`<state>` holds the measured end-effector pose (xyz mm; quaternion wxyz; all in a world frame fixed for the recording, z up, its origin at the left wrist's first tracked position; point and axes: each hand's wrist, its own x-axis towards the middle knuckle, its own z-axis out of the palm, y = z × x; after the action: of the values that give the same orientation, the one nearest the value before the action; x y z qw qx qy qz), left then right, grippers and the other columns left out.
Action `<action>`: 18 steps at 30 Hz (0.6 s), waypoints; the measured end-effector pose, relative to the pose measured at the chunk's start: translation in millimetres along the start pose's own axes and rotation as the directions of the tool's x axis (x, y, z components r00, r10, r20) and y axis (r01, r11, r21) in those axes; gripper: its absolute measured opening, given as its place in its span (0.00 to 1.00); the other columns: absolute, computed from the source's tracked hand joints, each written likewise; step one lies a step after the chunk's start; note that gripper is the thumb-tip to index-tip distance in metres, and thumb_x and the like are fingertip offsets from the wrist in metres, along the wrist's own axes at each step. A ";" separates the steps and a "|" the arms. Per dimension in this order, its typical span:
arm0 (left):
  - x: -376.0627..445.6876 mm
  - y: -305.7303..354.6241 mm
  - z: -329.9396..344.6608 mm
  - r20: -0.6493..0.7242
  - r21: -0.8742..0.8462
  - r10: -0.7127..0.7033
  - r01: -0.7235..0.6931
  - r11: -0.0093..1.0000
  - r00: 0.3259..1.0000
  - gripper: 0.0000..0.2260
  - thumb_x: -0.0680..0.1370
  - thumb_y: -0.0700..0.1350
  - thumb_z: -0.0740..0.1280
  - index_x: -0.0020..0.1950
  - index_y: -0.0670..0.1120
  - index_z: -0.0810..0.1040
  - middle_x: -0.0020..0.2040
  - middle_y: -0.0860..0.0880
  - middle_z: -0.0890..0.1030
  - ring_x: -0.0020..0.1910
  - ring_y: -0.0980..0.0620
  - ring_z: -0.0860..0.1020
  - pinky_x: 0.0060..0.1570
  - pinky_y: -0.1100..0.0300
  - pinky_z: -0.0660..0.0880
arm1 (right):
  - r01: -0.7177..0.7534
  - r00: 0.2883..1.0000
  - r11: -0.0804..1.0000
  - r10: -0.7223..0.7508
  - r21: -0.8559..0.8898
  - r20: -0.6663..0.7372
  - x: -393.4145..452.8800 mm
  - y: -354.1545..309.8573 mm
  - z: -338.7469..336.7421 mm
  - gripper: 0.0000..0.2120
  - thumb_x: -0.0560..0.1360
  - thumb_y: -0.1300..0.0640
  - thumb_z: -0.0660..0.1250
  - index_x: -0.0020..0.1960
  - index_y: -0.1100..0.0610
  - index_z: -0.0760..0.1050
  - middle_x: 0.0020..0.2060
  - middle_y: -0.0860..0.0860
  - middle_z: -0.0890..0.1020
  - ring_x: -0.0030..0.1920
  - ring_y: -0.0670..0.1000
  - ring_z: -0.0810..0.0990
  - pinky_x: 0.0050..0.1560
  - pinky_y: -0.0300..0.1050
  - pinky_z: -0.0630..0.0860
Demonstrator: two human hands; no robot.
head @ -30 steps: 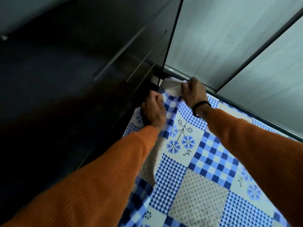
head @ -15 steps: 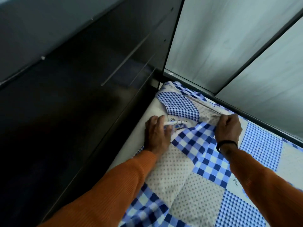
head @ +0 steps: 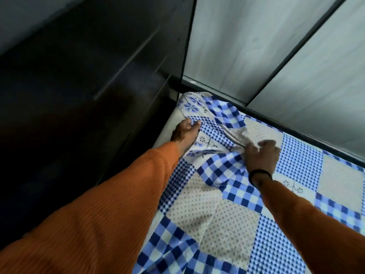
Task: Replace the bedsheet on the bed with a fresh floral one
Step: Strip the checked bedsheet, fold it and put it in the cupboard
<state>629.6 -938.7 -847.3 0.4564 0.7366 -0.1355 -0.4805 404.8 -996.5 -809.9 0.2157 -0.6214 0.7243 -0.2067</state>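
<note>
A bed [head: 167, 127] fills the lower right of the view, its far corner pushed into the meeting of a dark cabinet [head: 88, 76] on the left and pale wall panels [head: 246, 46] behind. A dark ledge [head: 296, 131] runs along the bed's far edge under the panels. The sheet [head: 227, 214], a patchwork of blue checks, dotted squares and blue flowers, covers most of the bed. Near the far corner it is rumpled into ridges, and its flowered corner lies bunched right at the bed's corner. Along the left edge a pale strip of mattress shows bare beside the cabinet, with only a narrow gap between bed and cabinet.

The hands are apart, both on the sheet near the far corner. The left hand [head: 184, 133], in an orange sleeve [head: 98, 214], is at the bed's left edge with its fingers curled into the cloth, pinching a fold. The right hand [head: 260, 157], with a black band [head: 258, 173] at the wrist, lies farther in on the rumpled ridge. It is blurred; its fingers look bent over the cloth, but I cannot tell whether they grip it.
</note>
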 end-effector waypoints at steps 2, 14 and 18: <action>-15.1 18.3 8.5 0.019 -0.006 0.006 -0.006 1.000 1.000 0.35 0.73 0.63 0.72 0.75 0.47 0.70 0.66 0.45 0.81 0.63 0.42 0.80 0.66 0.49 0.77 | 0.232 0.971 0.973 -0.232 -0.023 -0.050 0.9 -28.0 5.5 0.13 0.79 0.49 0.68 0.56 0.58 0.74 0.56 0.58 0.76 0.58 0.57 0.72 0.54 0.45 0.65; -31.6 26.0 17.8 0.009 -0.512 -0.032 0.032 0.858 0.999 0.25 0.82 0.26 0.56 0.76 0.44 0.59 0.69 0.39 0.77 0.59 0.52 0.77 0.59 0.59 0.72 | 0.516 0.762 0.833 -0.341 -0.199 0.550 46.7 -163.1 87.2 0.29 0.76 0.36 0.67 0.68 0.55 0.74 0.64 0.56 0.79 0.63 0.58 0.78 0.61 0.51 0.77; -22.8 11.0 10.2 0.034 -0.494 -0.055 0.065 0.867 0.998 0.20 0.82 0.30 0.60 0.70 0.47 0.66 0.63 0.44 0.82 0.54 0.51 0.80 0.61 0.57 0.76 | 0.575 0.762 0.758 -0.358 -0.309 0.540 47.1 -169.9 92.9 0.22 0.74 0.52 0.75 0.64 0.59 0.74 0.61 0.59 0.79 0.58 0.62 0.80 0.57 0.55 0.80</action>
<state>612.3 -935.7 -826.4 0.6135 0.5945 0.0108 -0.5198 589.1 -1070.2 -792.3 0.1641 -0.8488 0.4976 0.0705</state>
